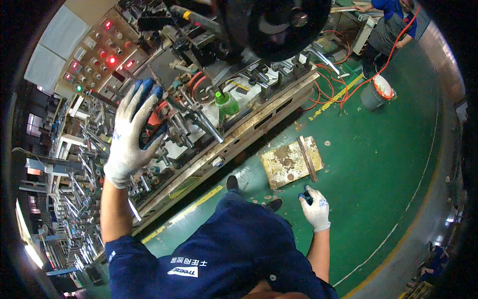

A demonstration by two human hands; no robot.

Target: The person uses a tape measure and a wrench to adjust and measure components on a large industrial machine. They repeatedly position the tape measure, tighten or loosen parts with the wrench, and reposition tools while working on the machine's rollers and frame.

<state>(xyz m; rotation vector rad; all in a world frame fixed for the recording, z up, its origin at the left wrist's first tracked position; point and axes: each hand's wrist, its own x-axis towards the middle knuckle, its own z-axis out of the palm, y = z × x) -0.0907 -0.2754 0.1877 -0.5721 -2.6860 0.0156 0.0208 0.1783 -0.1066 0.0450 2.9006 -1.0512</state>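
Left hand [130, 139], in a white glove with blue fingertips, is spread wide over the left part of the machine, thumb well apart from the fingers, gripping nothing visible. It overlaps the lower edge of the control panel [94, 57] in view; contact cannot be told. Panel carries lit red displays and one green lamp. Right hand [315, 209], gloved alike, hangs low over the green floor [383, 164], fingers loosely bent, gap between thumb and forefinger, nothing seen in it. Steel cylindrical tooling [206, 124] sits to the right of the left hand, on the machine's long surface [259, 115]; just beyond it stands a green plastic bottle [227, 104]. Large dark round machine part [271, 27] overhangs at the top. On the floor, near the right hand, lies a worn yellowish board [284, 163] with a narrow bar [306, 158] across it. Farther off: grey bucket [372, 97], orange-red hose [412, 21], and a co-worker [386, 35] in blue at upper right. Many metal rods [82, 209] crowd the left side.
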